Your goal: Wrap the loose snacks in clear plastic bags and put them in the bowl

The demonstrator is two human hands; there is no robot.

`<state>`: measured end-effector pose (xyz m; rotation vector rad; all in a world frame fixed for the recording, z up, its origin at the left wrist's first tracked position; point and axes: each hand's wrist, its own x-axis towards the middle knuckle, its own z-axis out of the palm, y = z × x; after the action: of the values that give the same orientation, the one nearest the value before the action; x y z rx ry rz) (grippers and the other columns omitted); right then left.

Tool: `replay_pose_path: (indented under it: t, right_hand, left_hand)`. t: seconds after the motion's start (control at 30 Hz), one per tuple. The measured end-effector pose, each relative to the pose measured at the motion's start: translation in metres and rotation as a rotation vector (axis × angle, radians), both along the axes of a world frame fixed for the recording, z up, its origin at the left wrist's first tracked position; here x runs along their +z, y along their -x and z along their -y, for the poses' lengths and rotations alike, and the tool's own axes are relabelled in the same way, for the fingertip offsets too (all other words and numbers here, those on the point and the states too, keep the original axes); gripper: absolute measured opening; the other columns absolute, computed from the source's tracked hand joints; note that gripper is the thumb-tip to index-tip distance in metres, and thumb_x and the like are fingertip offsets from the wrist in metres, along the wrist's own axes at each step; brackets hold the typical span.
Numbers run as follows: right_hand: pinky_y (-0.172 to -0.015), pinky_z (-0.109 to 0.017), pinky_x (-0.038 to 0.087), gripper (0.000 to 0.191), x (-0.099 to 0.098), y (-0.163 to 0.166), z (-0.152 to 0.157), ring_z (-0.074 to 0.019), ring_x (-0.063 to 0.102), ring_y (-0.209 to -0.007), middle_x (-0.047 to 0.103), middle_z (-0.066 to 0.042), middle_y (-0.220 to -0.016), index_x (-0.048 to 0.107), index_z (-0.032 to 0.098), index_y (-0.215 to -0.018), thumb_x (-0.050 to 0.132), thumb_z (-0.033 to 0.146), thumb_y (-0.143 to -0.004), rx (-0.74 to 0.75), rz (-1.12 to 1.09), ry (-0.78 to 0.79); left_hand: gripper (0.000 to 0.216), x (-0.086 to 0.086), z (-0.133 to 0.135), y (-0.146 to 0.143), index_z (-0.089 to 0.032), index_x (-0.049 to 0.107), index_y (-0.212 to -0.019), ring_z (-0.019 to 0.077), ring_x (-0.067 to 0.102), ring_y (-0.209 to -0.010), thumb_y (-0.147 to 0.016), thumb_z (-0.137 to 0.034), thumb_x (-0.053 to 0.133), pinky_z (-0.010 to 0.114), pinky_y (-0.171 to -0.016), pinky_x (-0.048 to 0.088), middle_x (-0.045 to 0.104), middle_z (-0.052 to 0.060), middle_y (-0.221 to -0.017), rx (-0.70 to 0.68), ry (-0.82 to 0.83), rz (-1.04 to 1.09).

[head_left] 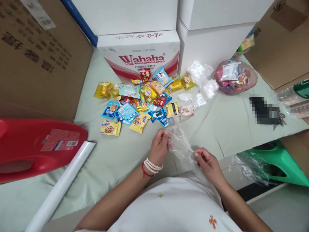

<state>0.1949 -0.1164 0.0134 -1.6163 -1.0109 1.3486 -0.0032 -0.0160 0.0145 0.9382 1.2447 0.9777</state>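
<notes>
A clear plastic bag (180,143) is stretched between both my hands, just above the pale green cloth (116,154). My left hand (159,146), with a white bead bracelet at the wrist, pinches the bag's left edge. My right hand (209,162) pinches its lower right edge. Beyond the bag lies a heap of small snack packets (142,96) in yellow, blue and red wrappers. Several empty clear bags (201,83) lie to the right of the heap.
A filled bag of snacks (235,77) sits at the far right. A Wahaha carton (140,53), white boxes and brown cartons line the back. A red plastic container (29,145) and a white roll (60,185) lie at left, a green stool (277,161) at right.
</notes>
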Motion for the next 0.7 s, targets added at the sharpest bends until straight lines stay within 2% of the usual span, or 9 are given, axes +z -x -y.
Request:
replay_pose_path:
  t: [0.1, 0.2, 0.27, 0.33, 0.4, 0.5, 0.6, 0.67, 0.7]
  right_hand:
    - [-0.057, -0.025, 0.046, 0.038, 0.002, -0.016, -0.001, -0.0142, 0.053, -0.062, 0.061, 0.0, -0.071, 0.071, 0.022, -0.088, 0.063, 0.058, -0.093, 0.217, -0.024, 0.05]
    - [-0.052, -0.024, 0.048, 0.044, 0.01, -0.021, -0.021, -0.014, 0.057, -0.064, 0.068, -0.003, -0.082, 0.073, 0.021, -0.093, 0.065, 0.064, -0.089, 0.169, -0.075, 0.098]
    - [-0.046, -0.022, 0.046, 0.051, 0.015, -0.014, -0.04, -0.0133, 0.059, -0.061, 0.072, -0.005, -0.092, 0.072, 0.02, -0.099, 0.067, 0.069, -0.085, 0.112, -0.155, 0.132]
    - [-0.04, -0.021, 0.041, 0.056, 0.016, 0.0, -0.056, -0.0112, 0.058, -0.056, 0.073, -0.006, -0.099, 0.072, 0.019, -0.099, 0.069, 0.072, -0.081, 0.139, -0.283, 0.178]
    - [-0.036, -0.019, 0.033, 0.056, 0.013, 0.016, -0.068, -0.0074, 0.051, -0.048, 0.073, -0.004, -0.09, 0.07, 0.017, -0.092, 0.073, 0.071, -0.077, 0.159, -0.412, 0.212]
    - [-0.035, -0.018, 0.024, 0.053, 0.004, 0.033, -0.076, -0.0042, 0.038, -0.042, 0.062, 0.003, -0.066, 0.064, 0.017, -0.078, 0.084, 0.065, -0.067, 0.061, -0.512, 0.223]
    - [-0.036, -0.019, 0.025, 0.052, -0.005, 0.041, -0.075, -0.0059, 0.041, -0.044, 0.058, 0.005, -0.063, 0.063, 0.018, -0.079, 0.085, 0.063, -0.066, 0.015, -0.468, 0.208]
    - [-0.039, -0.021, 0.028, 0.049, -0.006, 0.044, -0.072, -0.0078, 0.043, -0.046, 0.06, 0.004, -0.065, 0.065, 0.019, -0.081, 0.079, 0.065, -0.073, 0.06, -0.382, 0.174]
    - [-0.041, -0.022, 0.03, 0.047, -0.006, 0.046, -0.071, -0.0089, 0.043, -0.047, 0.058, 0.004, -0.063, 0.066, 0.02, -0.081, 0.075, 0.066, -0.077, 0.088, -0.332, 0.147]
  left_hand:
    - [0.045, 0.001, 0.009, 0.014, -0.023, 0.052, -0.085, 0.008, 0.049, -0.046, -0.09, -0.067, 0.063, 0.02, -0.042, 0.037, 0.058, -0.006, -0.071, 0.06, 0.051, -0.011]
    - [0.046, 0.002, 0.02, 0.021, -0.024, 0.049, -0.088, 0.0065, 0.049, -0.045, -0.09, -0.068, 0.062, 0.019, -0.039, 0.037, 0.066, -0.004, -0.08, 0.07, 0.055, -0.016]
    - [0.046, 0.003, 0.025, 0.021, -0.024, 0.047, -0.089, 0.0053, 0.049, -0.044, -0.091, -0.069, 0.06, 0.018, -0.037, 0.035, 0.07, -0.003, -0.091, 0.051, 0.066, -0.008]
    - [0.045, 0.003, 0.029, 0.02, -0.025, 0.046, -0.09, 0.0049, 0.048, -0.043, -0.093, -0.068, 0.058, 0.019, -0.036, 0.033, 0.071, -0.002, -0.097, 0.032, 0.083, 0.005]
    - [0.043, 0.002, 0.031, 0.021, -0.025, 0.046, -0.09, 0.0059, 0.047, -0.044, -0.094, -0.066, 0.057, 0.02, -0.037, 0.032, 0.07, -0.002, -0.094, 0.034, 0.096, 0.018]
    - [0.042, -0.004, 0.03, 0.031, -0.025, 0.047, -0.087, 0.0092, 0.047, -0.052, -0.093, -0.064, 0.059, 0.022, -0.045, 0.04, 0.064, -0.002, -0.085, 0.079, 0.086, -0.011]
    - [0.04, -0.005, 0.032, 0.048, -0.024, 0.054, -0.099, 0.0153, 0.058, -0.074, -0.085, -0.055, 0.073, 0.027, -0.061, 0.049, 0.064, 0.004, -0.104, 0.178, -0.089, -0.276]
    - [0.042, 0.0, 0.034, 0.056, -0.023, 0.059, -0.107, 0.0227, 0.06, -0.097, -0.078, -0.045, 0.081, 0.034, -0.077, 0.052, 0.063, 0.009, -0.116, 0.25, -0.331, -0.559]
    - [0.036, 0.004, 0.036, 0.057, -0.023, 0.062, -0.104, 0.0252, 0.058, -0.103, -0.079, -0.041, 0.08, 0.037, -0.084, 0.05, 0.063, 0.01, -0.114, 0.238, -0.45, -0.668]
